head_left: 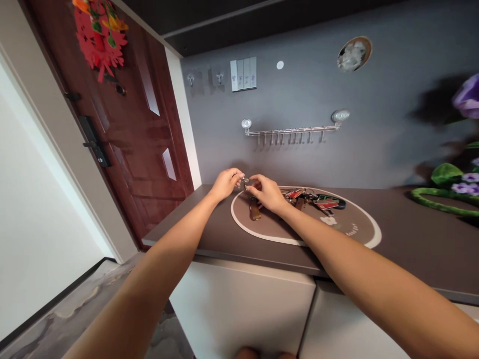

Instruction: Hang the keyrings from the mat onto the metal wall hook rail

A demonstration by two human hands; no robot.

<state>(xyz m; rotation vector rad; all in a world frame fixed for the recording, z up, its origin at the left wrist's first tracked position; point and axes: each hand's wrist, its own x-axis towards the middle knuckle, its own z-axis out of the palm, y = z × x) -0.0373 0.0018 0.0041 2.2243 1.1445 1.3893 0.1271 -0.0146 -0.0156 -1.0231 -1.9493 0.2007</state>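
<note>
Just above the oval mat (239, 223), my left hand (225, 184) pinches a small bunch of metal keys (244, 181) between thumb and fingers. From the other side my right hand (268, 193) closes its thumb and fingertips around the same bunch. A brown key fob (255, 211) hangs or lies below the right fingers; I cannot tell which. More keys with red and dark tags (325, 202) lie on the mat, right of my right hand and partly hidden by it.
A clear rail with several hooks (292, 132) is fixed to the grey wall behind the mat. Two single hooks (219, 78) and a switch panel (244, 74) are higher up. Purple flowers (466, 188) stand at right, a dark red door (130, 124) at left.
</note>
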